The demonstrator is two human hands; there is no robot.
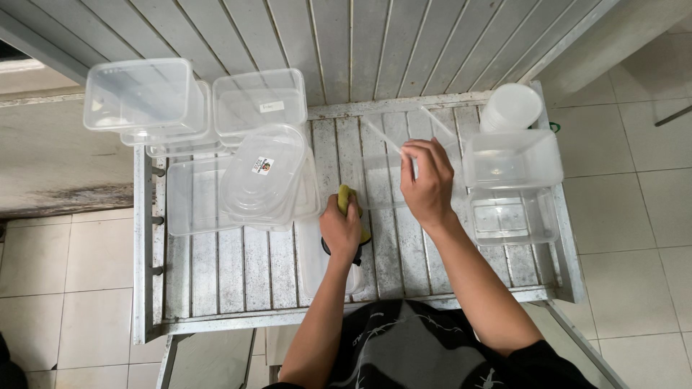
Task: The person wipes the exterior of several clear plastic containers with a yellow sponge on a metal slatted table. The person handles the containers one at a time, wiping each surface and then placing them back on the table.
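My left hand [340, 229] is closed around a spray bottle with a yellow nozzle [347, 196] and a black collar, standing on the slatted white table [245, 274]. My right hand [427, 186] holds the rim of a clear rectangular plastic container [386, 176], tilted up on the table just right of the bottle. The container's open edges rise toward the wall.
Stacks of clear plastic containers and lids [209, 137] fill the table's back left. At the right stand more clear boxes [513, 180] and a round white tub [512, 106]. White panelled wall behind, tiled floor on both sides.
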